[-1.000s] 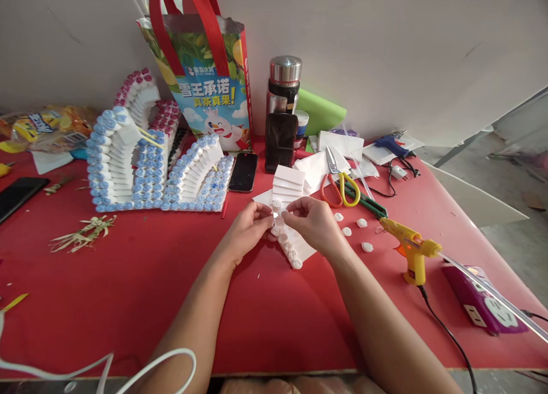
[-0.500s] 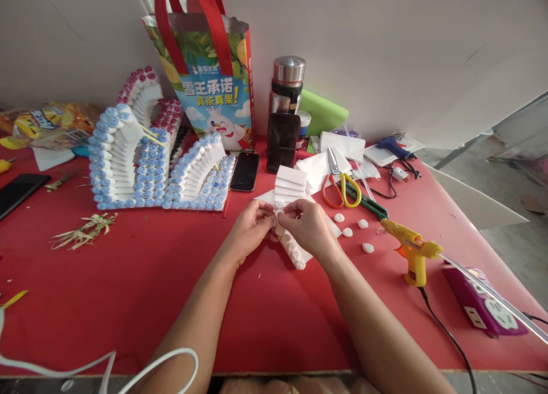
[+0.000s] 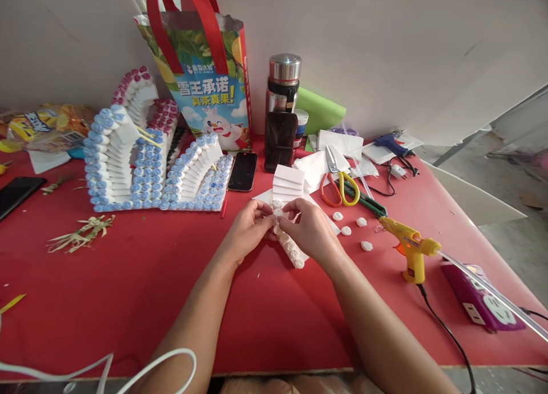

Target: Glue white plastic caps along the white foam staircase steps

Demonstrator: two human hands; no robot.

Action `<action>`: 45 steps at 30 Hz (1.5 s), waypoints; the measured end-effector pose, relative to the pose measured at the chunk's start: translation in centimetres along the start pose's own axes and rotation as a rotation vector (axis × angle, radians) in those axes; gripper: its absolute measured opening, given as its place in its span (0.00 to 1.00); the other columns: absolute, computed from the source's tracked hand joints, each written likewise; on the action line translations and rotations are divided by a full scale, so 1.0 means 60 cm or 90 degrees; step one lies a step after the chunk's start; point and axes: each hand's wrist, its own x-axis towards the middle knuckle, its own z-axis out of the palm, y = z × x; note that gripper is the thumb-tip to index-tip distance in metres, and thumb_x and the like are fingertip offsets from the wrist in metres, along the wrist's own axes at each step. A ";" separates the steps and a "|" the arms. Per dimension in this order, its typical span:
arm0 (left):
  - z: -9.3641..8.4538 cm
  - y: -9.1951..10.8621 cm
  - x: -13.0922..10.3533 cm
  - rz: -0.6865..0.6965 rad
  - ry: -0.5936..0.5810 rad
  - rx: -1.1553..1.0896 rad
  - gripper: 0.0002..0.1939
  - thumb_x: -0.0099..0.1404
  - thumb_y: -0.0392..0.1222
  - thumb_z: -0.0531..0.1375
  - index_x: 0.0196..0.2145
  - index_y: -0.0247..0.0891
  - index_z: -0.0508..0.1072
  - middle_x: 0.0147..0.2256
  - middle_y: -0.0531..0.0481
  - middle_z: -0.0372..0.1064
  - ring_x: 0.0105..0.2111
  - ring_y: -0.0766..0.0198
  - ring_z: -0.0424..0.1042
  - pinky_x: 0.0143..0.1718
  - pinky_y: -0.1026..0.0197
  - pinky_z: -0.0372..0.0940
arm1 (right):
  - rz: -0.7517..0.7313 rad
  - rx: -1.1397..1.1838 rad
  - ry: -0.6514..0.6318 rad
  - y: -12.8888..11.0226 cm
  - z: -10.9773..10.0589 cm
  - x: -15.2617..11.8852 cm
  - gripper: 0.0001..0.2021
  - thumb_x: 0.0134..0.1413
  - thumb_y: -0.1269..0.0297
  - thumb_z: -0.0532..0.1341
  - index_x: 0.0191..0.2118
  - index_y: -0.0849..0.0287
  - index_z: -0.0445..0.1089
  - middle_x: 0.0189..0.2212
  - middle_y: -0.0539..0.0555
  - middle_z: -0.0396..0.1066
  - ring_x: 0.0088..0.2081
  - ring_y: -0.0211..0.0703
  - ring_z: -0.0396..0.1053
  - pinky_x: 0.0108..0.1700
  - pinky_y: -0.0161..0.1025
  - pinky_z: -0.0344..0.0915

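My left hand (image 3: 252,228) is closed at the left edge of a white strip (image 3: 287,244) with a row of small white rosettes along it. My right hand (image 3: 310,225) pinches at a white rosette (image 3: 278,212) in the same row, thumb and index finger together. Both sets of fingertips meet at the middle of the row and partly hide it. A stepped white piece (image 3: 289,180) extends from the far end of the strip, with flat white sheet under it. Several loose white rosettes (image 3: 346,230) lie right of my right hand.
A yellow glue gun (image 3: 411,245) with a long clear stick stands at right, near a purple power strip (image 3: 483,300). Scissors (image 3: 340,180) and a green cutter (image 3: 368,201) lie beyond the rosettes. Blue-and-white rosette models (image 3: 128,165), a phone (image 3: 242,171) and a bag (image 3: 205,85) are at back left.
My hands stay at nearly the same spot on the rosette row, with only slight finger movement. The whole view has shifted a little.
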 end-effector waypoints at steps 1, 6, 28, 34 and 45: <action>0.001 0.001 0.000 -0.003 0.005 0.000 0.17 0.61 0.47 0.67 0.38 0.39 0.65 0.34 0.51 0.73 0.29 0.62 0.76 0.34 0.56 0.74 | -0.016 -0.008 0.001 0.001 -0.001 -0.002 0.09 0.51 0.60 0.61 0.38 0.55 0.71 0.36 0.51 0.73 0.33 0.42 0.69 0.30 0.36 0.58; 0.004 0.006 -0.003 -0.008 0.023 0.004 0.16 0.61 0.47 0.67 0.39 0.38 0.66 0.33 0.52 0.71 0.30 0.64 0.75 0.35 0.56 0.74 | -0.081 -0.017 0.021 0.006 0.002 -0.007 0.07 0.55 0.63 0.61 0.41 0.54 0.70 0.41 0.51 0.72 0.30 0.38 0.68 0.32 0.36 0.59; 0.002 0.000 -0.001 0.006 0.014 0.006 0.14 0.62 0.46 0.66 0.39 0.38 0.66 0.34 0.52 0.71 0.32 0.62 0.76 0.35 0.55 0.75 | -0.141 -0.069 0.053 0.012 0.014 -0.006 0.04 0.58 0.66 0.63 0.40 0.56 0.70 0.41 0.50 0.73 0.31 0.38 0.67 0.34 0.37 0.59; 0.003 0.004 -0.002 -0.004 0.016 0.008 0.14 0.62 0.43 0.66 0.38 0.38 0.65 0.33 0.52 0.71 0.31 0.62 0.76 0.35 0.55 0.75 | -0.142 -0.083 0.047 0.008 0.000 -0.012 0.06 0.57 0.67 0.62 0.41 0.56 0.70 0.42 0.51 0.73 0.30 0.37 0.67 0.33 0.37 0.59; -0.002 0.003 0.001 -0.020 -0.007 0.016 0.11 0.64 0.42 0.63 0.39 0.37 0.65 0.32 0.52 0.71 0.30 0.63 0.76 0.35 0.55 0.75 | -0.132 -0.070 0.090 0.018 -0.034 -0.035 0.05 0.58 0.67 0.61 0.41 0.55 0.70 0.41 0.49 0.74 0.27 0.35 0.67 0.29 0.35 0.57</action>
